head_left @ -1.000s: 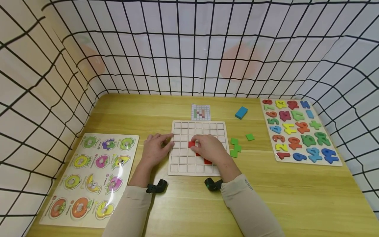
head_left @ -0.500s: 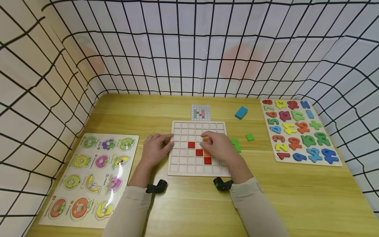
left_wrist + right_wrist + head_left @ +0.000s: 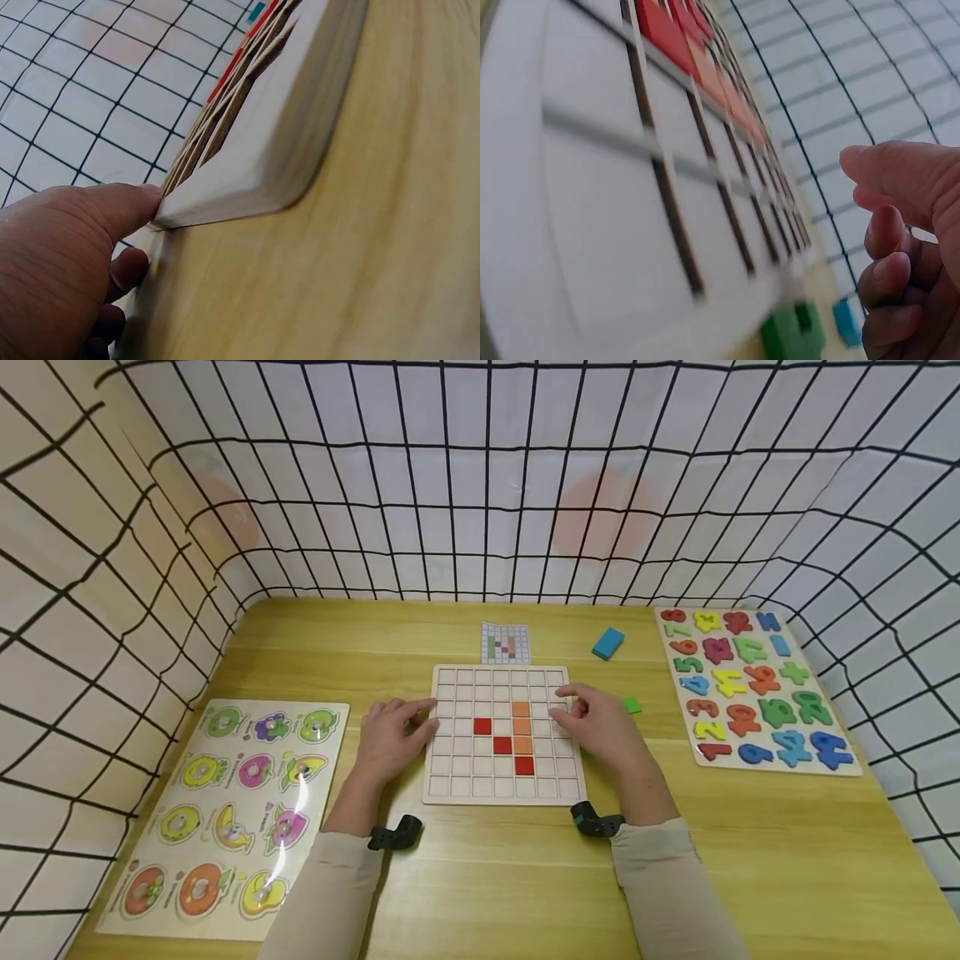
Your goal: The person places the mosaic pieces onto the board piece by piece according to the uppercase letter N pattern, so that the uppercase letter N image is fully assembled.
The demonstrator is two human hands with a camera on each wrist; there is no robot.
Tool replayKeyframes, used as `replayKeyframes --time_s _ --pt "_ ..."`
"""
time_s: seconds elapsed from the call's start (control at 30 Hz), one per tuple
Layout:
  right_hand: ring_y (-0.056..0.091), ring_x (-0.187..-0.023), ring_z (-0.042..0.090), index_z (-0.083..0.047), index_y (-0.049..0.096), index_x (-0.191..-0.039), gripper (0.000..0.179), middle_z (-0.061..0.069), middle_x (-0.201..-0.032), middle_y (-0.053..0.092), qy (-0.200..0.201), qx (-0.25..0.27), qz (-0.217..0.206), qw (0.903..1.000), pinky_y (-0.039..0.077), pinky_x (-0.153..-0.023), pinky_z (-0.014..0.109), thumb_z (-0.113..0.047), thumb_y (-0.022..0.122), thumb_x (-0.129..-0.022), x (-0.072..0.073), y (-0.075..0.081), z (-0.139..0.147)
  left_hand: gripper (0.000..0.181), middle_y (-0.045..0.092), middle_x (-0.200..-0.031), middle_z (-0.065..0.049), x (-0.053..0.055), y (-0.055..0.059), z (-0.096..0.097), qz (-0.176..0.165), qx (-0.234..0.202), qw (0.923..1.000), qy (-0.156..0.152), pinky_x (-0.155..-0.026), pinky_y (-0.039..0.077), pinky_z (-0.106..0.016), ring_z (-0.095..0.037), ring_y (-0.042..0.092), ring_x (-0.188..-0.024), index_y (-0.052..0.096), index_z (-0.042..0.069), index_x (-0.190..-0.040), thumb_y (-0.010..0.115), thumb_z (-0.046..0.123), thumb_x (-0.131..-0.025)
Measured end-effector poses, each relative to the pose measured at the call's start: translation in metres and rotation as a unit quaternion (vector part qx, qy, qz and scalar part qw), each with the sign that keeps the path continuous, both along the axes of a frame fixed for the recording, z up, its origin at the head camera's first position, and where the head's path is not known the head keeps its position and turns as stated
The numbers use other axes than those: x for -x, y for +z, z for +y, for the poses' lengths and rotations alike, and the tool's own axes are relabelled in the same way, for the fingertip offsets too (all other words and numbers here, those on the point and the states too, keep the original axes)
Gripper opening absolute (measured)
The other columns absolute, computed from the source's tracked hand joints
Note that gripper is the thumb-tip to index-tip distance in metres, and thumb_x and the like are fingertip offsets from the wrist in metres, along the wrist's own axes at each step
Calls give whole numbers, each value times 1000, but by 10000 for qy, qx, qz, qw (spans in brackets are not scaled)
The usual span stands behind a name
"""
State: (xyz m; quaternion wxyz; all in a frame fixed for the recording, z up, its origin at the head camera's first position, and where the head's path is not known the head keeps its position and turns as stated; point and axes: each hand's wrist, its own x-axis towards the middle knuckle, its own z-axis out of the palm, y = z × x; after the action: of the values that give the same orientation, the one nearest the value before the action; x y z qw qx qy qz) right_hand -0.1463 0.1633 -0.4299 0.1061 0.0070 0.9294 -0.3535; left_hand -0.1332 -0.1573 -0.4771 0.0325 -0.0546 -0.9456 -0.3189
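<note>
A wooden grid board [image 3: 453, 787] lies mid-table, with several red squares [image 3: 482, 727] running diagonally and a column of orange squares [image 3: 521, 727] in its cells. At the board's left edge rests my left hand [image 3: 390, 739], thumb and index fingertips touching the side; the left wrist view shows the thumb tip [image 3: 150, 196] against the corner. My right hand [image 3: 603, 727] is over the board's right edge, thumb and index apart with nothing between them. Green squares [image 3: 791, 334] lie on the table beside it, mostly hidden by this hand in the head view.
Behind the board is a small pattern card [image 3: 506, 644], with a blue block [image 3: 608, 644] to its right. A fruit puzzle board [image 3: 225, 818] lies at left, a number puzzle board [image 3: 757, 693] at right. Black wire mesh [image 3: 480, 527] surrounds the table.
My right hand has moved right from the red squares, across the orange column, to the board's right edge, uncovering the orange squares. The left hand has stayed in place.
</note>
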Motion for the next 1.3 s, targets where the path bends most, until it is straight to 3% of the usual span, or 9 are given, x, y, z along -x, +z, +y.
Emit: replayKeyframes --time_s 0.27,0.5,0.7,0.83,0.93,1.07,1.3 --pt "50 -80 23 -16 59 -139 48 7 -92 53 -650 88 211 9976 41 -71 34 -40 66 -98 5 -13 36 37 71 -102 -5 -1 -1 -1 -26 21 10000 45 -85 33 -43 -26 49 -94 70 23 -132 69 34 -96" --pt "49 -85 25 -20 53 -147 63 7 -95 52 -912 -21 -85 9958 39 -73 35 -52 66 -95 5 -20 61 37 71 -102 -5 -2 0 0 -64 -17 10000 40 -85 33 -43 -26 49 -95 70 23 -132 69 34 -96" --pt "51 -79 25 -17 44 -154 73 10 -93 55 -927 -164 -334 9950 41 -68 34 -51 67 -94 5 -22 77 37 71 -102 -6 -2 0 2 -76 -5 10000 43 -86 33 -43 -26 50 -96 70 23 -132 70 34 -96" --pt "58 -95 32 -15 39 -157 79 18 -111 62 -1029 -270 -440 9934 49 -82 46 -54 67 -94 4 -24 85 38 71 -101 -5 -2 0 3 -61 -32 10000 22 -86 33 -43 -25 49 -95 70 23 -132 70 34 -96" --pt "56 -115 38 -15 38 -158 82 22 -131 59 -1103 -276 -565 9919 45 -100 59 -58 66 -93 3 -25 89 37 71 -101 -5 -2 0 3 -54 -52 10000 15 -85 33 -43 -25 49 -93 70 23 -132 70 33 -96" --pt "52 -120 40 -13 43 -153 78 24 -138 55 -1254 -309 -658 9894 42 -104 61 -57 66 -93 3 -24 90 37 71 -100 -5 -2 1 2 -38 -67 10000 28 -85 32 -42 -25 48 -93 71 23 -131 70 33 -96" --pt "55 -102 34 -12 55 -143 58 20 -118 60 -1209 -608 -388 9900 47 -92 53 -48 62 -98 6 -28 90 38 71 -101 -6 -2 0 1 14 -69 10000 65 -85 32 -42 -25 49 -94 71 23 -131 71 33 -95"
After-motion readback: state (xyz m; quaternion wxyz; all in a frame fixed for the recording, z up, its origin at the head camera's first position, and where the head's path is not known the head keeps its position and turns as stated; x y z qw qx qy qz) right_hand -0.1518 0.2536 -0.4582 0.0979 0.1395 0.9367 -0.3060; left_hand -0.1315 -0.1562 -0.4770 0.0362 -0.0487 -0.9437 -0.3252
